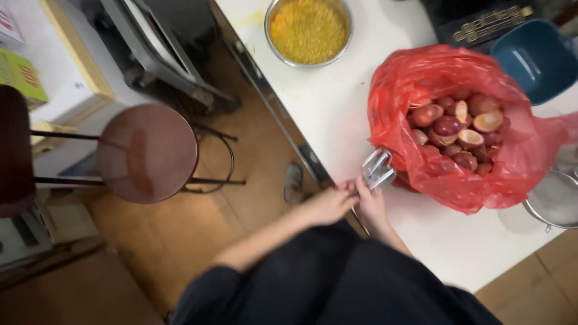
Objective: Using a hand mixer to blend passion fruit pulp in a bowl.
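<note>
My left hand [328, 204] and my right hand [370, 204] meet at the near edge of the white counter [337, 108]. Both close on the handle end of a small shiny metal utensil [378, 168], whose prongs point toward a red plastic bag [409, 78]. The open bag lies on the counter just right of the utensil and holds several dark red fruit shells [460, 129], some cut in half with pale insides. The utensil is blurred, so I cannot tell its exact kind.
A steel bowl of yellow pulp [308, 29] stands at the counter's far end. A blue bowl [536, 57] sits behind the bag, a steel strainer [557, 198] at the right edge. A round brown stool [147, 150] stands on the floor to the left.
</note>
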